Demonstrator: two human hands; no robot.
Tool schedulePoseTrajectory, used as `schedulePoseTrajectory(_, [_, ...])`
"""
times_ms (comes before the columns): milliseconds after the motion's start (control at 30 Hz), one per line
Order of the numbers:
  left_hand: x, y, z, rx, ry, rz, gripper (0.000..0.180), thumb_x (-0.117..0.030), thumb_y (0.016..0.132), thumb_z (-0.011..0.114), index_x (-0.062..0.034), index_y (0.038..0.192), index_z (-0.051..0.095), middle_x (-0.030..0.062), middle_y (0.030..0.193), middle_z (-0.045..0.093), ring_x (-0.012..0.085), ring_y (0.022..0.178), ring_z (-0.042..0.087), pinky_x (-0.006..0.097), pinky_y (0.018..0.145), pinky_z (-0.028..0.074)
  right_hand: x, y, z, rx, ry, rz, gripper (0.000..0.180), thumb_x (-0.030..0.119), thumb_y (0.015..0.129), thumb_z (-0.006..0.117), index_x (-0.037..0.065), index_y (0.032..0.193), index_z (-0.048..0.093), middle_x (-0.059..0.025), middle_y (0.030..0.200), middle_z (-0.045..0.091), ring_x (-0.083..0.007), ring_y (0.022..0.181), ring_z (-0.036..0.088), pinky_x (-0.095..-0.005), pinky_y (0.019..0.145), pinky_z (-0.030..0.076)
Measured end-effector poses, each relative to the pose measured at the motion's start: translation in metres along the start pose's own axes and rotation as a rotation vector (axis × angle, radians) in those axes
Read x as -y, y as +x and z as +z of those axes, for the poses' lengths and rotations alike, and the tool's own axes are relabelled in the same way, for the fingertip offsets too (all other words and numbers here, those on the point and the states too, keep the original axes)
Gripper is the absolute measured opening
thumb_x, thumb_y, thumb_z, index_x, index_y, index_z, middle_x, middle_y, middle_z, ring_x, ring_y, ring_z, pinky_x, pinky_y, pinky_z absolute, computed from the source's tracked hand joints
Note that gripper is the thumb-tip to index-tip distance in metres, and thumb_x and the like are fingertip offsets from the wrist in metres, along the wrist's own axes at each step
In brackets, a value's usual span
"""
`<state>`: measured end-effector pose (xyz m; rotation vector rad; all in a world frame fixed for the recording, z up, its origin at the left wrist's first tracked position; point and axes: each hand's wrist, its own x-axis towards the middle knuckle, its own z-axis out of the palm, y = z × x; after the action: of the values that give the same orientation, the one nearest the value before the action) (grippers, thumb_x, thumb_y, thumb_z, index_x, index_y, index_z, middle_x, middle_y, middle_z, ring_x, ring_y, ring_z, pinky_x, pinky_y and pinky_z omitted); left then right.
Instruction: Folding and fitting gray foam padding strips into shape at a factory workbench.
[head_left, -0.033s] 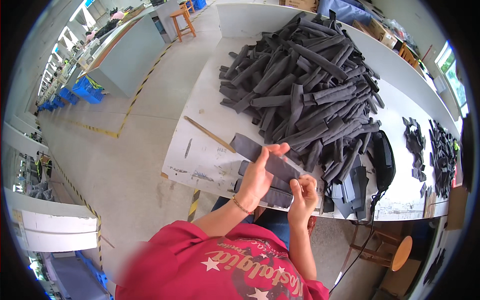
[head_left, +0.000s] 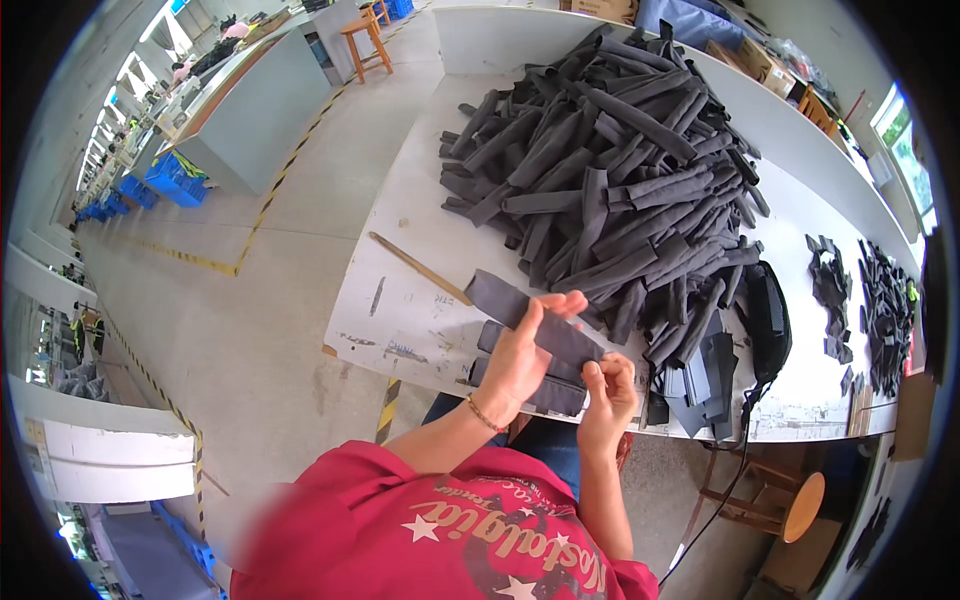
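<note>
I hold one long dark grey fabric strip [head_left: 495, 295] over the front edge of the white table [head_left: 400, 310]. My left hand [head_left: 522, 358] grips its middle, thumb and fingers pinched over it. At the strip's near end, my right hand [head_left: 606, 392] pinches the fabric with the fingertips. Under my hands lies a small flat stack of similar grey strips [head_left: 555, 397]. A big heap of the same grey strips [head_left: 610, 170] covers the table beyond my hands.
A thin wooden stick [head_left: 415, 267] lies on the table left of my hands. A black pouch [head_left: 768, 312] with a cord, folded grey pieces [head_left: 712, 375] and small black cut parts [head_left: 882, 310] sit to the right. A round wooden stool [head_left: 795, 500] stands below the table edge.
</note>
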<state>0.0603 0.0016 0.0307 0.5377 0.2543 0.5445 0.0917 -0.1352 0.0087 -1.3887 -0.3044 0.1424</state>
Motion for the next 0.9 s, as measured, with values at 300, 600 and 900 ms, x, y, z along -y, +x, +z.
schedulePoseTrajectory(300, [0.004, -0.004, -0.017, 0.237, 0.03, -0.113, 0.037, -0.035, 0.101, 0.048, -0.0081, 0.125, 0.058, 0.0097, 0.135, 0.054, 0.0277, 0.131, 0.046, 0.045, 0.108, 0.039, 0.006, 0.014, -0.011, 0.042, 0.346, 0.365, 0.011, 0.015, 0.095, 0.062, 0.005, 0.092, 0.065, 0.0029, 0.081, 0.06, -0.0076, 0.071, 0.059, -0.0272, 0.06, 0.055])
schedulePoseTrajectory(600, [-0.039, 0.009, -0.055, -0.134, 0.655, -0.092, 0.023, -0.011, 0.093, 0.063, -0.0001, 0.113, 0.067, 0.0096, 0.104, 0.069, 0.0141, 0.091, 0.064, 0.024, 0.079, 0.051, -0.009, 0.03, -0.031, 0.032, -0.169, 0.23, 0.019, 0.016, 0.097, 0.061, -0.001, 0.09, 0.063, 0.0005, 0.077, 0.057, -0.0055, 0.067, 0.051, -0.0205, 0.056, 0.041])
schedulePoseTrajectory(900, [-0.032, -0.002, -0.097, -0.15, 1.087, 0.23, 0.014, -0.002, 0.083, 0.071, -0.0008, 0.097, 0.07, 0.0032, 0.085, 0.071, 0.007, 0.074, 0.063, 0.022, 0.067, 0.051, -0.034, 0.015, -0.012, 0.022, -0.63, 0.093, 0.016, 0.006, 0.089, 0.068, -0.001, 0.102, 0.061, -0.0036, 0.072, 0.054, -0.0118, 0.064, 0.048, -0.0272, 0.06, 0.042])
